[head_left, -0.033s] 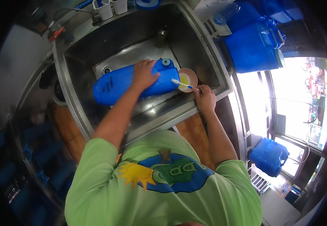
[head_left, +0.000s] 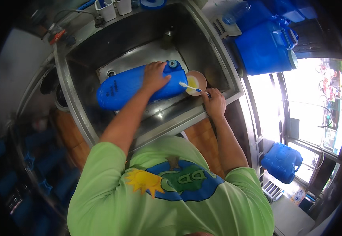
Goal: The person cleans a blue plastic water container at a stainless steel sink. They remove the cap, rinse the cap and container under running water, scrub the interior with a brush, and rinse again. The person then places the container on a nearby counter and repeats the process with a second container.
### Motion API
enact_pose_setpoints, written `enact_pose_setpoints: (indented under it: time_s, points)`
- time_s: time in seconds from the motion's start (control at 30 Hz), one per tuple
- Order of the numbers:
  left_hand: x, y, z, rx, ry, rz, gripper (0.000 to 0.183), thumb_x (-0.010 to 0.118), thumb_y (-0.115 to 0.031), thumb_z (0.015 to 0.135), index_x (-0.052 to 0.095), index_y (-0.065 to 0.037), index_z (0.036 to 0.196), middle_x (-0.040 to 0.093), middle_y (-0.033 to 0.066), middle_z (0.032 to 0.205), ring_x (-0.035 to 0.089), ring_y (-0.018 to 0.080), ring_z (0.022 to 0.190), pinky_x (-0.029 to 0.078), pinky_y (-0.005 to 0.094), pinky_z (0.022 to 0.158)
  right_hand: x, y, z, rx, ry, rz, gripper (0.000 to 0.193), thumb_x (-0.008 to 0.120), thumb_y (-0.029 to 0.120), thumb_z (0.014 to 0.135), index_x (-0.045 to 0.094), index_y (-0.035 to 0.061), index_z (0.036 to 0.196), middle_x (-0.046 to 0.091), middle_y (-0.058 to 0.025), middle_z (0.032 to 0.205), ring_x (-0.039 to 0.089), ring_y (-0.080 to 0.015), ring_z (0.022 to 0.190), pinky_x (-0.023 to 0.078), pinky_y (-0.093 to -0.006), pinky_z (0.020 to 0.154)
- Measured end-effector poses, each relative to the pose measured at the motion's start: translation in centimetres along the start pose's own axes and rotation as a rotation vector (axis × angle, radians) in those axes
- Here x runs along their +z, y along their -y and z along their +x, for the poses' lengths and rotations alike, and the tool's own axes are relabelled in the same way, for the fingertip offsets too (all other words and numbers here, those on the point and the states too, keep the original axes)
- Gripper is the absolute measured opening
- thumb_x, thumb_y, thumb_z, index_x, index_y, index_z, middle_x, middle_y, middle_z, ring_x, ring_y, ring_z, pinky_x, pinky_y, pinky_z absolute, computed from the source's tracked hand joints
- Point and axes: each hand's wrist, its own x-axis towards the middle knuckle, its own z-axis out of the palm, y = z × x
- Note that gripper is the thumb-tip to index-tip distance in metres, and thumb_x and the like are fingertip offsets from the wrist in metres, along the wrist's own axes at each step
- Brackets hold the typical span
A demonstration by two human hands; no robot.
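A long blue plastic jerrycan (head_left: 127,88) lies on its side in the metal sink (head_left: 72,102), its round cap (head_left: 172,63) at the far right corner. My left hand (head_left: 156,76) grips its upper side, with the fingers over the far edge and the thumb apart. In my right hand (head_left: 215,101) is a toothbrush (head_left: 192,88) with a white head and a blue-and-white handle. The bristle end is at the can's right end; whether it touches I cannot tell. Beneath the brush sits a pinkish bowl (head_left: 202,78) with yellowish liquid in it.
The sink's raised rim (head_left: 175,125) runs between me and the can. White holders (head_left: 106,11) and a blue round lid (head_left: 153,3) stand along the back edge. Large blue jerrycans (head_left: 263,49) are at the right, and another blue container (head_left: 282,163) stands lower right.
My left hand has slid a little to the right along the jerrycan. My right hand and the toothbrush stay nearly where they were.
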Motion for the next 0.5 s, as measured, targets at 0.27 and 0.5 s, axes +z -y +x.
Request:
enact_pose_setpoints:
  time_s: [0.27, 0.5]
  points:
    - [2.9, -1.6, 2.2, -0.009, 0.009, 0.077, 0.066, 0.068, -0.049, 0.087, 0.057, -0.009, 0.138, 0.069, 0.0116, 0.123, 0.05, 0.0308, 0.133, 0.022, 0.0547, 0.12, -0.2, -0.2, -0.1, 0.036, 0.014, -0.001, 0.03, 0.069, 0.036, 0.091, 0.072, 0.0074, 0.1, 0.067, -0.0111, 0.096, 0.064, -0.0339, 0.095, 0.048, -0.0453, 0.086]
    - [0.0, 0.1, -0.7, 0.066, 0.179, -0.036, 0.061, 0.068, -0.051, 0.086, 0.063, -0.009, 0.13, 0.073, 0.0076, 0.108, 0.057, 0.0275, 0.122, 0.024, 0.0504, 0.12, 0.0, -0.1, 0.1, 0.029, -0.055, 0.028, 0.024, 0.071, 0.029, 0.089, 0.071, 0.0079, 0.101, 0.067, -0.0105, 0.096, 0.064, -0.0335, 0.096, 0.049, -0.0449, 0.087]
